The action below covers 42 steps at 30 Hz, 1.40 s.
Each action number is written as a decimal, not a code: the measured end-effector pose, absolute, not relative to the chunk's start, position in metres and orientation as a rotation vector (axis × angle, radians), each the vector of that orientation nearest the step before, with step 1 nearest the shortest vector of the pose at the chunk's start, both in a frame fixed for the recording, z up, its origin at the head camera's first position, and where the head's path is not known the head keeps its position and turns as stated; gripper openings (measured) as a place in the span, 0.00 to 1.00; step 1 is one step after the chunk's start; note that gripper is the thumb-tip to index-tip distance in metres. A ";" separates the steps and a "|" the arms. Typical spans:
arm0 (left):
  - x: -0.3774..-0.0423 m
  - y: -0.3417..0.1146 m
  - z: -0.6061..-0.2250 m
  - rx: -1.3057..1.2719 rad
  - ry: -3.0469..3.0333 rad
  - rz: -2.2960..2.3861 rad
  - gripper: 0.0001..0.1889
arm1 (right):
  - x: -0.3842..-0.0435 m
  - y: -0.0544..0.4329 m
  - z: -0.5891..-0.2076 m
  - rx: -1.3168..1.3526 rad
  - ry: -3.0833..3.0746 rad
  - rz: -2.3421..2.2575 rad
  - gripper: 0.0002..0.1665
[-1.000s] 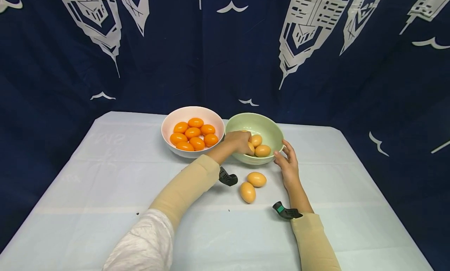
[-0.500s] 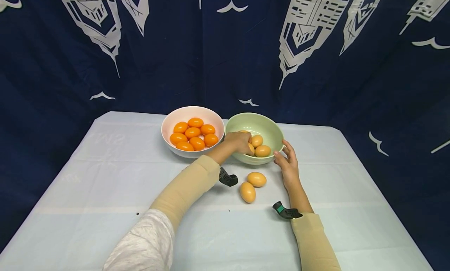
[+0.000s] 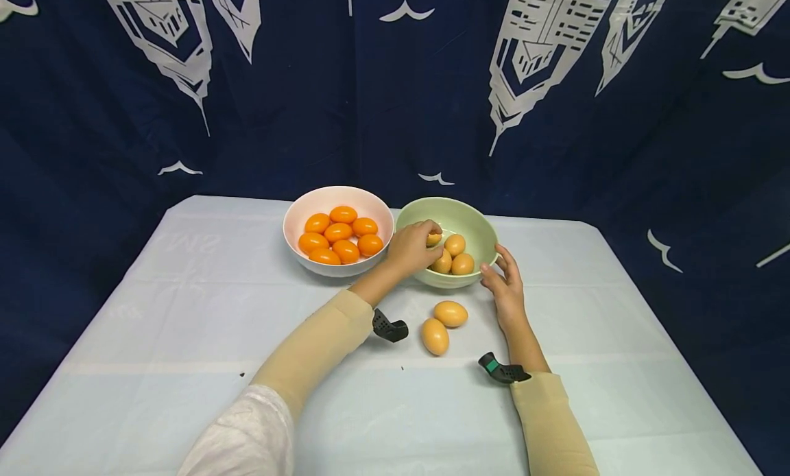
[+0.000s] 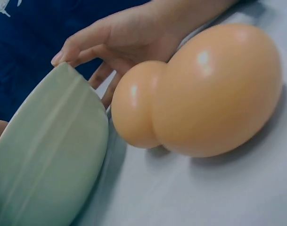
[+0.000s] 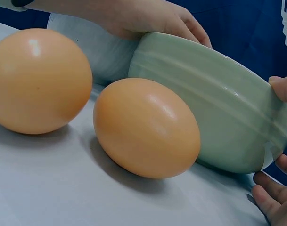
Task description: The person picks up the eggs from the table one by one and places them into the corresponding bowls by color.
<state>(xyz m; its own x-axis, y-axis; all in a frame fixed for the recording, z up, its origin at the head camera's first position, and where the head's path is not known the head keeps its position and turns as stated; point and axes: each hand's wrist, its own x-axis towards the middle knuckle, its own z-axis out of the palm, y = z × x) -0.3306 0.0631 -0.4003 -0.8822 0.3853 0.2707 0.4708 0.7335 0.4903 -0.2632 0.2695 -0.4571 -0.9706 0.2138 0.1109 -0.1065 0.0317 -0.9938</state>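
Note:
Inside the light green bowl [image 3: 475, 225] lie several tan eggs [image 3: 463, 263]. My left hand [image 3: 410, 248] reaches over the bowl's left rim, fingers and thumb curled round one egg [image 3: 434, 239]. My right hand [image 3: 509, 298] holds the bowl's right side; in the right wrist view its thumb [image 5: 282, 87] lies at the rim and its other fingers are low against the wall. Two more eggs rest on the table in front of the bowl, one egg [image 3: 450, 314] behind the other egg [image 3: 435, 337]. The left wrist view hides the left fingertips behind the bowl wall [image 4: 53, 150].
A pink bowl [image 3: 299, 219] with several orange eggs [image 3: 338, 233] stands right beside the green one on the left. A white cloth covers the table [image 3: 185, 311]. Behind its far edge hangs a dark blue curtain [image 3: 395, 105] with white prints.
My left hand has drawn slightly back and left, and its fingers now arch round the egg at the left of the bowl. The eggs there shifted a little. The right hand stays put.

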 end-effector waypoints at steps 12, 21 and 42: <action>-0.300 0.042 -0.406 -0.917 -2.537 -1.412 0.14 | -0.263 0.270 -0.457 -0.137 -2.096 2.012 0.36; -0.277 0.029 -0.406 -1.007 -2.504 -1.566 0.16 | -0.264 0.270 -0.458 -0.092 -2.072 2.021 0.35; -0.241 0.021 -0.436 -1.277 -2.446 -1.723 0.19 | -0.265 0.270 -0.460 -0.108 -2.084 2.016 0.36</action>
